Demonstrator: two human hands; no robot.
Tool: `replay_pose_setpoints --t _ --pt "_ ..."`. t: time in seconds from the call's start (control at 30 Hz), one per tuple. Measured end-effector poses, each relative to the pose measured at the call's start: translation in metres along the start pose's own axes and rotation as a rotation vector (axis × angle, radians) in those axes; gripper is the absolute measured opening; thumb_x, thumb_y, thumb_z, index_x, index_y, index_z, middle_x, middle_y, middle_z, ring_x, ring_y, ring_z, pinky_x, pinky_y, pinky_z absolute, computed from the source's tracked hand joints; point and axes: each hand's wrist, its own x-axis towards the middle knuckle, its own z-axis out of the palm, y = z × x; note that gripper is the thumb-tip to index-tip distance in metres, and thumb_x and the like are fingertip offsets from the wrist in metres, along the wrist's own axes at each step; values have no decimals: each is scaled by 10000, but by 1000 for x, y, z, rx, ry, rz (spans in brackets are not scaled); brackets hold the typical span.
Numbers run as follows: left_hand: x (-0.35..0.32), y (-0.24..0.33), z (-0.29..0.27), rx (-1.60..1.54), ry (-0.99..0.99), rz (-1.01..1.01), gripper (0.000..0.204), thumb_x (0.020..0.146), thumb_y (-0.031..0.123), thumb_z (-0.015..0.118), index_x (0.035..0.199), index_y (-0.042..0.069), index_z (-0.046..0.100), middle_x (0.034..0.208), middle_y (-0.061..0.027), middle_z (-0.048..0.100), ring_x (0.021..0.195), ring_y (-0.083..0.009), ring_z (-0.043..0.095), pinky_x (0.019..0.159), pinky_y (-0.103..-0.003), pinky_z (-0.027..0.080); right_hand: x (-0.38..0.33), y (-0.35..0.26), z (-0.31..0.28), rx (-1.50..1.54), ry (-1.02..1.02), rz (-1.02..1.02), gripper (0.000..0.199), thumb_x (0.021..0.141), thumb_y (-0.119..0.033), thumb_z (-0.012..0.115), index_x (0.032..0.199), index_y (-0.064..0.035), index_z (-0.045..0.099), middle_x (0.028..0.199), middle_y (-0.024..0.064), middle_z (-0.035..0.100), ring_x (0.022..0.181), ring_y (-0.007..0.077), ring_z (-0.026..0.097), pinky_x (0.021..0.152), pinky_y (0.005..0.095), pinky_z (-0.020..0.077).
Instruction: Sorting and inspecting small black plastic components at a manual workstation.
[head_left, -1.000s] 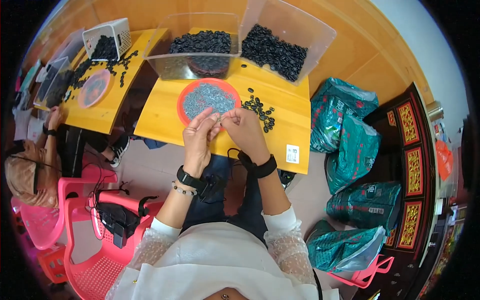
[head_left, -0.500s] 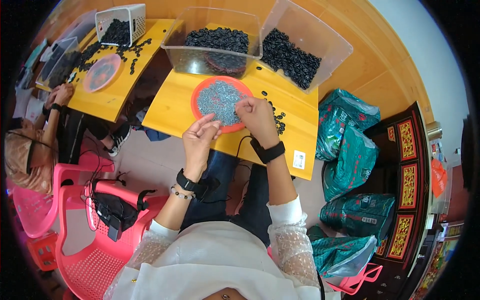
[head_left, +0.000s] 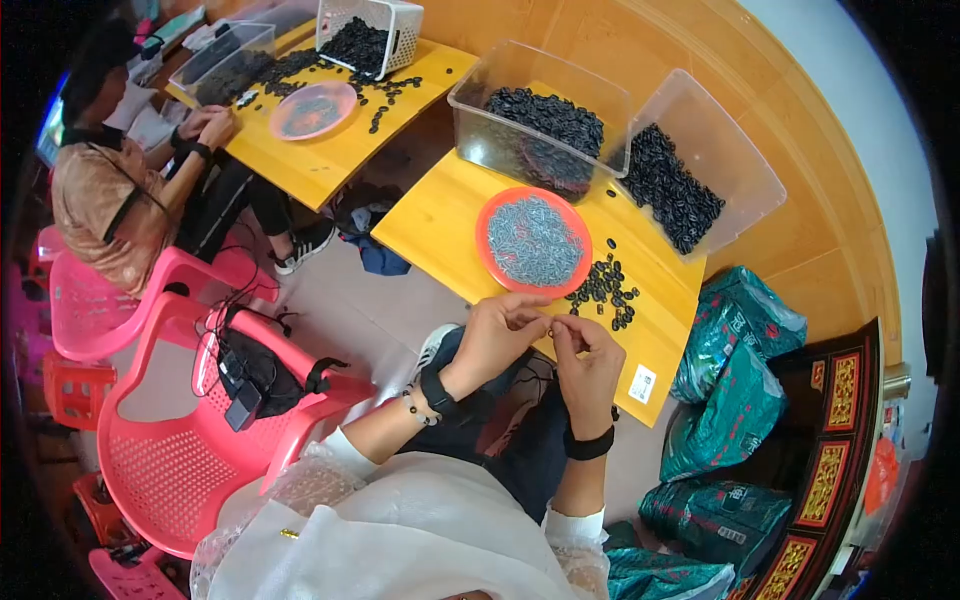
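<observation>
My left hand (head_left: 497, 342) and my right hand (head_left: 588, 365) meet fingertip to fingertip over the near edge of the yellow table (head_left: 430, 225). Both are closed in a pinch; a tiny dark bit shows between the fingertips, too small to name. Just beyond them sits a round orange-red plate (head_left: 487, 255) full of small grey metal pieces (head_left: 535, 240), thin and short. Right of the plate, near my right hand, lies a loose scatter of small black oval pieces (head_left: 608, 290).
Behind the plate stand a clear bin (head_left: 475, 130) and a tilted clear bin (head_left: 755, 190), both holding black ovals. At left, a person (head_left: 110, 200) works at another yellow table (head_left: 300, 175). A pink chair (head_left: 170, 480) is left of me; green bags (head_left: 730, 400) stand right.
My right hand has left the plate's metal pieces and come back toward me, meeting my left hand. The view has swung left, so the tables appear farther right.
</observation>
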Motion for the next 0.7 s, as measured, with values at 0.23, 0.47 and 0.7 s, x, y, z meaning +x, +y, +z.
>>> replay_pose_setpoints --t 0.23,0.47,0.7 --pt "-7 -4 11 -164 -68 -133 245 834 50 629 1058 -41 588 887 -83 659 786 -110 625 704 -232 519 -11 1 -9 -79 90 -68 86 767 -52 641 815 18 634 678 124 599 591 209 573 559 292 455" --pt "-16 8 16 -133 -158 -154 209 870 165 610 958 -22 642 821 -40 656 736 -76 605 653 -218 495 -21 0 -23 -12 45 33 56 787 -25 625 819 21 620 702 74 597 590 128 546 555 253 444" --pt "-15 -5 14 -297 -227 -265 239 880 215 607 955 -9 641 810 -28 644 703 -68 584 640 -206 484 -24 0 -21 35 17 72 70 793 -19 624 835 37 629 713 88 596 588 145 549 560 258 445"
